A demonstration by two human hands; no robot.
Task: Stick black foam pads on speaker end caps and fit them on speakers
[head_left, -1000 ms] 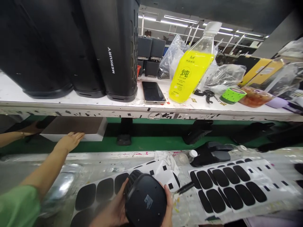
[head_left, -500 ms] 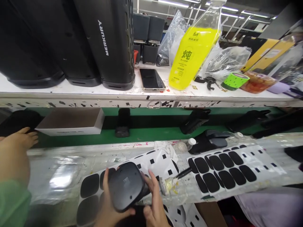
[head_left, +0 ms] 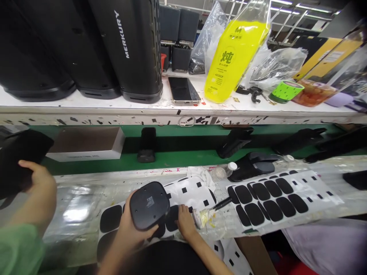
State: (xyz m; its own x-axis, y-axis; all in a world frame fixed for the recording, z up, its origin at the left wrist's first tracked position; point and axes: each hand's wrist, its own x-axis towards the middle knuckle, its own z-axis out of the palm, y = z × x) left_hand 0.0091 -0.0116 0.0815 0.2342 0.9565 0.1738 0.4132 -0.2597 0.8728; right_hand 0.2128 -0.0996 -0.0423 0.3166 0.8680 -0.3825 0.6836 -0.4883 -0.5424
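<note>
My left hand (head_left: 129, 225) is wrapped round a black device (head_left: 150, 206), whose rounded-square face with small screw holes is turned up toward me. Just right of it, my right hand (head_left: 185, 221) rests with bent fingers on a sheet of black rounded pads (head_left: 110, 218), at the edge of one pad. Whether its fingertips pinch that pad cannot be made out. The device's body below the face is mostly hidden. A pen (head_left: 222, 203) lies on a small glue-stained container (head_left: 203, 217) beside my right hand.
At the left, another person's hand (head_left: 40, 183) holds a black unit (head_left: 20, 160). A second pad sheet (head_left: 312, 183) lies right. Beyond are a green conveyor (head_left: 183, 162) with black units and a white box (head_left: 86, 147), then a shelf (head_left: 137, 110) with speakers, a phone (head_left: 183, 90) and a yellow bottle (head_left: 232, 61).
My right hand has left the device and moved down onto the pad sheet. The device is turned slightly in my left hand. The other person's hand now holds the black unit, closer in.
</note>
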